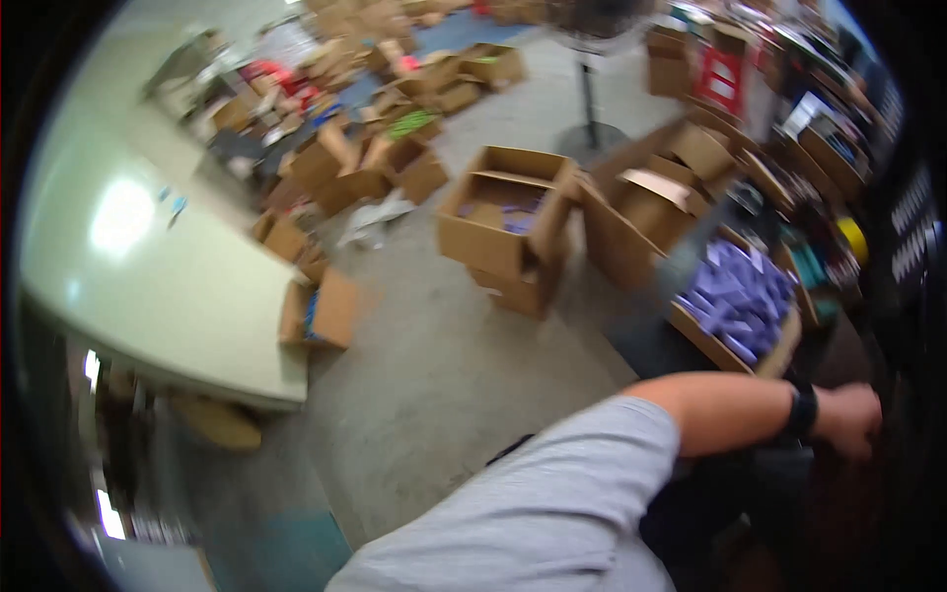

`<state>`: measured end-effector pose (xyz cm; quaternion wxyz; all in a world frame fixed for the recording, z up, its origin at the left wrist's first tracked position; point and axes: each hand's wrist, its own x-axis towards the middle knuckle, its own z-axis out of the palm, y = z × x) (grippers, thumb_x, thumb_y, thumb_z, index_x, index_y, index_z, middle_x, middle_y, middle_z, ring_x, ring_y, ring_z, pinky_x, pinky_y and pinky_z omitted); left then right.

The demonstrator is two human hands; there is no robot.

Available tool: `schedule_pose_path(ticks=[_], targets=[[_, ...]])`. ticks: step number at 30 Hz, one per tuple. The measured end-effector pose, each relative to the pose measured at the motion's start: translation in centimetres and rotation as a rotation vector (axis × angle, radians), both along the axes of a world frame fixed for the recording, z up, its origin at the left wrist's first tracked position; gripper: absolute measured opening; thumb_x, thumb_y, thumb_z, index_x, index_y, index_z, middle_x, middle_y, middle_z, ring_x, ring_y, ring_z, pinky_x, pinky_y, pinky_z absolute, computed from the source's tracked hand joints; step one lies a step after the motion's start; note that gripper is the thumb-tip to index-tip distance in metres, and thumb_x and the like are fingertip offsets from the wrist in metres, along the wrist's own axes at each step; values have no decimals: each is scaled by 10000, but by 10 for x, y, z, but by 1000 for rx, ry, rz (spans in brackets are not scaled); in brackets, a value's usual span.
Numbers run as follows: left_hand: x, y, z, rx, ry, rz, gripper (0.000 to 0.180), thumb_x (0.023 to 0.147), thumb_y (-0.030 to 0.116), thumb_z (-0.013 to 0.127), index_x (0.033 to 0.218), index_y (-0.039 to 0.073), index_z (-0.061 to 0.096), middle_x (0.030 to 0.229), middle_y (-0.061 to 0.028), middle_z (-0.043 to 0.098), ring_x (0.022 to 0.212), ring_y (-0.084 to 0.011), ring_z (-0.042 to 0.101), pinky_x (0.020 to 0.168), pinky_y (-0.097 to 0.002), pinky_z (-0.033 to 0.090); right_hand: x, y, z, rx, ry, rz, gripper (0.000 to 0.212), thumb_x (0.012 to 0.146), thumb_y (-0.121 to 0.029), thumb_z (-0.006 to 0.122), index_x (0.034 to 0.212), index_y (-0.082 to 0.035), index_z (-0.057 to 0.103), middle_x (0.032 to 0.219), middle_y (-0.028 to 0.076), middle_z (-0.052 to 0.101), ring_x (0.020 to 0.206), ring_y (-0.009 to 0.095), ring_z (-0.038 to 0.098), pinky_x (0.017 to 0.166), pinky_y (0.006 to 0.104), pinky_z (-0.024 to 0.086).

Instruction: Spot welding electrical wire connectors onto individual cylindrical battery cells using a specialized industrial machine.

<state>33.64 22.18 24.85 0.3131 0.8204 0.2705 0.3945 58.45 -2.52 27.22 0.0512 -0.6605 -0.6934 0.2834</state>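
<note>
My left arm, in a grey short sleeve, reaches across to the right edge of the head view, with a dark watch (802,409) on the wrist. At its end my left hand (850,419) is blurred and in shadow, its fingers curled closed. Whatever it may hold is hidden. Beyond the forearm, nearest to this hand, stands an open cardboard box (712,337) heaped with purple pieces (738,296), too smeared to name. The hand is apart from them. My right hand is out of view.
Stacked cardboard boxes (480,237) stand mid-floor, a few purple pieces in the top one. A fan (589,99) on a stand rises behind. A pale green surface (168,286) fills the left. Many boxes (330,173) lie piled at far left; a cluttered bench (631,331) runs along the right.
</note>
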Motion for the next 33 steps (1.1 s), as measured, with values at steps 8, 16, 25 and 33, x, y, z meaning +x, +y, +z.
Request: schedule_pose_path(ticks=[8, 16, 25, 33], targets=[[-8, -30, 28, -163, 164, -148, 208, 778, 203, 554, 900, 57, 639, 812, -99, 636, 732, -188, 608, 666, -278, 467, 46, -124, -114, 81, -259, -468, 164, 736, -125, 491, 849, -28, 559, 802, 189, 568, 800, 340, 559, 708, 417, 433], [13, -16, 22, -200, 113, -174, 164, 832, 93, 545, 908, -46, 586, 828, -124, 595, 738, -153, 555, 688, -275, 475, 57, -187, -181, -167, -233, -857, 56, 656, -84, 541, 684, -61, 584, 721, 132, 586, 709, 311, 566, 589, 408, 439], [5, 4, 12, -140, 174, -97, 255, 843, 172, 524, 951, -52, 579, 847, -79, 593, 766, -126, 522, 672, -233, 417, 65, -215, -247, -272, -225, -1113, 179, 677, -192, 581, 797, -63, 612, 803, 164, 596, 791, 334, 571, 662, 428, 449], [-7, 6, -7, -207, 170, -71, 200, 817, 124, 561, 949, -23, 595, 829, -63, 598, 741, -113, 526, 683, -221, 424, 106, -124, -197, 190, -134, -1091, 173, 757, -138, 573, 880, -19, 600, 954, 192, 588, 874, 293, 571, 788, 365, 447]])
